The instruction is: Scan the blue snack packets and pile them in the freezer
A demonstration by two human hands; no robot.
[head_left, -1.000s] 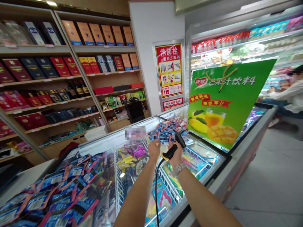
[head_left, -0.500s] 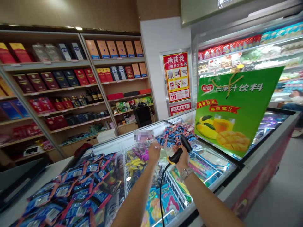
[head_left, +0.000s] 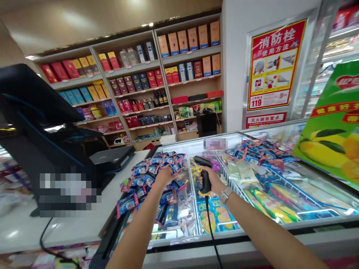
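Observation:
My right hand (head_left: 211, 182) is wrapped round the handle of a black and yellow barcode scanner (head_left: 204, 172), whose black cable hangs down toward me. It hovers over the glass lid of a chest freezer (head_left: 252, 228). My left hand (head_left: 165, 175) reaches into a heap of small blue and red snack packets (head_left: 148, 175) lying on the lid's left part; its fingers are curled on one of the packets. A silver watch sits on my right wrist.
A black till screen (head_left: 36, 123) stands on the white counter (head_left: 84, 220) at the left. A green mango drink sign (head_left: 333, 123) leans on the freezer at the right. More blue packets (head_left: 258, 149) lie further right. Shelves of boxed goods (head_left: 140, 82) line the back wall.
The view has swung left, bringing the till screen into sight. Both hands moved from the far packet heap to the nearer left heap, and the scanner now points away from me.

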